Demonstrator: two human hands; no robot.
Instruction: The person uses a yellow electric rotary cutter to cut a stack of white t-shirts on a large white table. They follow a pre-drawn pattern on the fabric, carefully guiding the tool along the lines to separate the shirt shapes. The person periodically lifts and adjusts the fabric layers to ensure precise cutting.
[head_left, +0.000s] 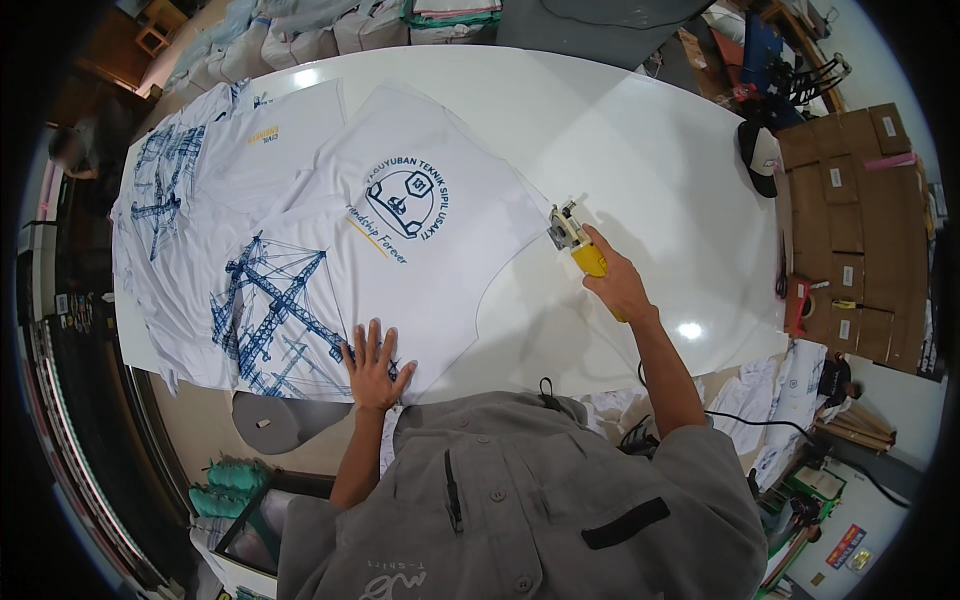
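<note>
A white printed fabric piece (420, 170) with a round blue emblem and blue tower drawing lies flat on the white table (640, 150). My left hand (370, 365) presses flat on its near edge, fingers spread over the blue tower print. My right hand (618, 282) grips the yellow handle of an electric fabric cutter (572, 238), whose metal head sits at the right edge of the fabric. A black cord (740, 420) trails off below my right arm.
More printed white pieces (170, 190) lie overlapping at the table's left. A black cap (760, 155) rests at the far right edge. Brown cardboard boxes (850, 220) stand to the right. Fabric scraps (790, 390) hang off the near right. A grey round stool (272, 420) is below the table.
</note>
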